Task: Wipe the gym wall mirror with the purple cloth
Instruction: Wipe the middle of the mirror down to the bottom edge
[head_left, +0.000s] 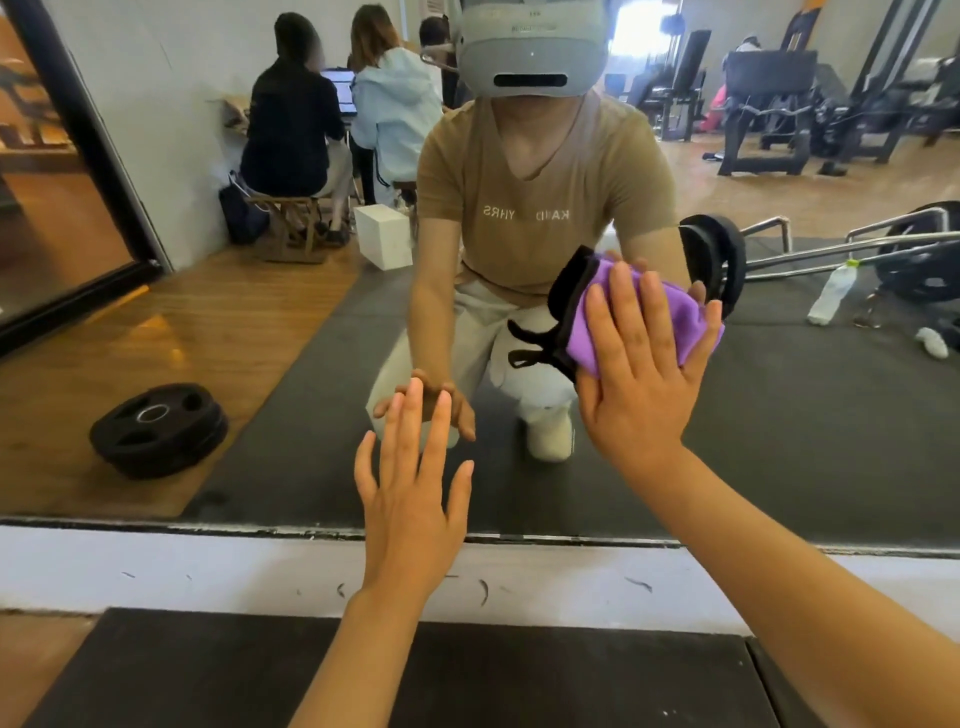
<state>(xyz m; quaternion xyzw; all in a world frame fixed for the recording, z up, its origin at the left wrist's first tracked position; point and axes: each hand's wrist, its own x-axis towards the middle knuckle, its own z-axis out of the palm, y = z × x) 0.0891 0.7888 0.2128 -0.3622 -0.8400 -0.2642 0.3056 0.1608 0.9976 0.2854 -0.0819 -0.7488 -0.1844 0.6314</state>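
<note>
Mat edge sits nearest, then two hands: left hand spread flat, fingertips at the mirror; right hand flat, fingers straight, pressing one purple cloth onto the glass. Best keep that palm pressure even and overlap strokes. Reflected: one stack of weight plates, one bottle
</note>
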